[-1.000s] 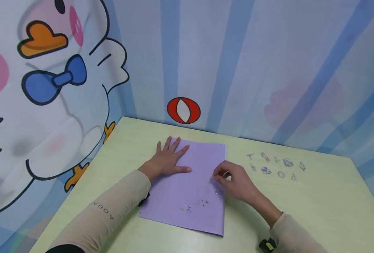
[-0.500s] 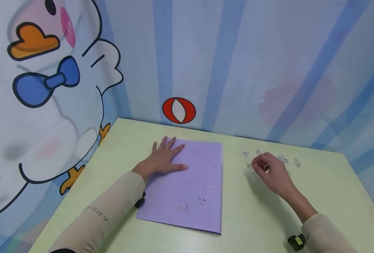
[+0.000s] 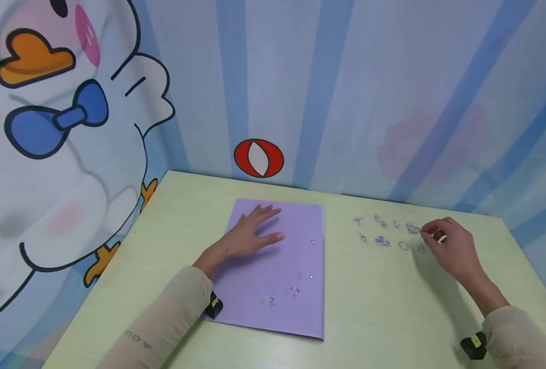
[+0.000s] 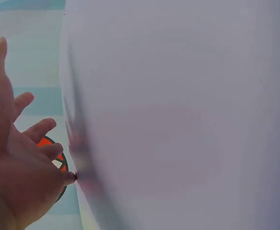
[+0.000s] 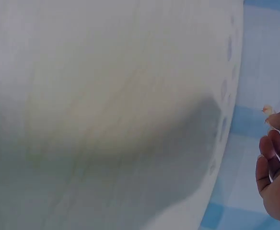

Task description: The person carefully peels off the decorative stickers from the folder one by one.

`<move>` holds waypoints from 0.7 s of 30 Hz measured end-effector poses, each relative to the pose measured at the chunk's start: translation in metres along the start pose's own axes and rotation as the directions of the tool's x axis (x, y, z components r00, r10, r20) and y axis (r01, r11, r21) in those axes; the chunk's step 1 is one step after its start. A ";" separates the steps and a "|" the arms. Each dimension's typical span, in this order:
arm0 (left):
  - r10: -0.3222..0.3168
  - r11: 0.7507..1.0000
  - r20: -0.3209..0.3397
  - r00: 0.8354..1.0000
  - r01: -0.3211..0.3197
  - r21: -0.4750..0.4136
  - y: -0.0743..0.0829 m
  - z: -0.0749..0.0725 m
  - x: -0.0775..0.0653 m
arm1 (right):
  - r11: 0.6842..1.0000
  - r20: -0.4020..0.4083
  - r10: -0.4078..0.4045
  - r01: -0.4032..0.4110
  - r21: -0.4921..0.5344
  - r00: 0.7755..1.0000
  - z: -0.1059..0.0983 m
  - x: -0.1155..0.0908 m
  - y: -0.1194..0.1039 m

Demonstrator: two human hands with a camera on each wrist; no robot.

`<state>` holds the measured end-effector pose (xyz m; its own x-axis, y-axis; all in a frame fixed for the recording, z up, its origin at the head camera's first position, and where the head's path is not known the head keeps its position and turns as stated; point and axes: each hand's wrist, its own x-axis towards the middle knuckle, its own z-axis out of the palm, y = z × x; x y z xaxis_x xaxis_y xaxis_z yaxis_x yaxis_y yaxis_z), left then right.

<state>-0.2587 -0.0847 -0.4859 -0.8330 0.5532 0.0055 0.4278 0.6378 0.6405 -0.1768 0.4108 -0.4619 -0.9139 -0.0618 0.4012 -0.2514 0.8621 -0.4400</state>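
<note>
A purple folder (image 3: 273, 256) lies on the table with several small sticker-like decorations (image 3: 268, 301) near its bottom. My left hand (image 3: 249, 236) hovers close over its upper left part, fingers loosely extended and thumb out to the right. To the right of the folder, small, pale purple decorations like stickers (image 3: 382, 241) lie in two rows. My right hand (image 3: 452, 248) is at the right end of these rows, thumb and fingertips together. In the right wrist view it pinches a small, pale orange, translucent piece (image 5: 268, 111), probably a sticker.
The pale yellow-green table (image 3: 369, 307) meets a blue striped backdrop (image 3: 282, 92) at its far edge. A cartoon bird is printed on the cloth at the left. Two small round studs (image 3: 312, 241) show near the folder's right edge.
My right hand has moved from the folder's right side, past the left end of the rows, to their right end. The left hand has lifted slightly, its fingers less spread.
</note>
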 end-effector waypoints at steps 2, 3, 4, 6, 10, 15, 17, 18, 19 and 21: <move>-0.003 1.000 -0.009 1.000 0.003 -0.004 0.002 0.002 0.001 | 1.000 0.000 0.016 -0.016 -0.014 1.000 0.000 -0.002 0.010; -0.005 1.000 -0.012 1.000 0.005 -0.001 0.001 0.003 0.001 | 1.000 0.000 0.023 -0.023 -0.022 1.000 0.000 -0.003 0.014; -0.008 1.000 -0.013 1.000 0.008 0.001 0.001 0.004 0.001 | 0.999 0.002 0.028 -0.028 -0.029 1.000 0.000 -0.005 0.019; -0.013 1.000 -0.008 1.000 0.014 0.011 -0.001 0.006 0.002 | 0.998 0.003 0.033 -0.033 -0.053 0.999 -0.001 -0.008 0.028; -0.005 1.000 0.007 1.000 0.005 0.030 -0.007 0.009 0.002 | 0.995 0.009 0.027 -0.026 -0.096 1.000 -0.005 -0.012 0.043; -0.001 1.000 0.001 1.000 0.001 -0.004 -0.012 0.010 -0.001 | 0.993 0.060 0.032 -0.025 -0.116 0.998 -0.008 -0.015 0.052; -0.007 1.000 -0.009 1.000 0.007 -0.027 -0.013 0.010 -0.002 | 0.993 0.093 0.034 -0.024 -0.115 0.995 -0.008 -0.016 0.053; -0.009 0.999 -0.013 1.000 0.009 -0.031 -0.014 0.011 -0.003 | 0.993 0.107 0.034 -0.021 -0.119 0.994 -0.008 -0.017 0.054; -0.008 0.999 -0.017 1.000 0.008 -0.037 -0.014 0.011 -0.003 | 0.993 0.120 0.034 -0.019 -0.120 0.992 -0.009 -0.017 0.054; -0.006 0.999 -0.021 1.000 0.005 -0.036 -0.014 0.012 -0.001 | 0.991 0.135 0.037 -0.020 -0.130 0.990 -0.009 -0.019 0.055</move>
<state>-0.2591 -0.0878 -0.5038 -0.8424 0.5386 0.0178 0.4109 0.6208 0.6677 -0.1700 0.4640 -0.4862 -0.9574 -0.0972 0.2720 -0.1900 0.9211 -0.3398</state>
